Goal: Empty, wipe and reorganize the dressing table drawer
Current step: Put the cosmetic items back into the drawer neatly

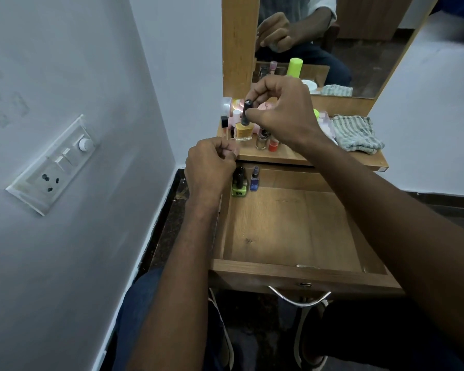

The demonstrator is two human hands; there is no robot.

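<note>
The wooden drawer is pulled out. In its far left corner stand a green nail polish bottle and a blue one; the rest of its floor is bare. My right hand pinches the black cap of a yellow nail polish bottle just over the table top. My left hand hovers at the drawer's back left edge above the green bottle. Its fingers are curled, and I cannot see whether they hold anything.
Several small bottles and jars crowd the left of the table top, among them a gold bottle and a red one. A striped cloth lies at the right. A mirror stands behind. A wall with a switchboard is close on the left.
</note>
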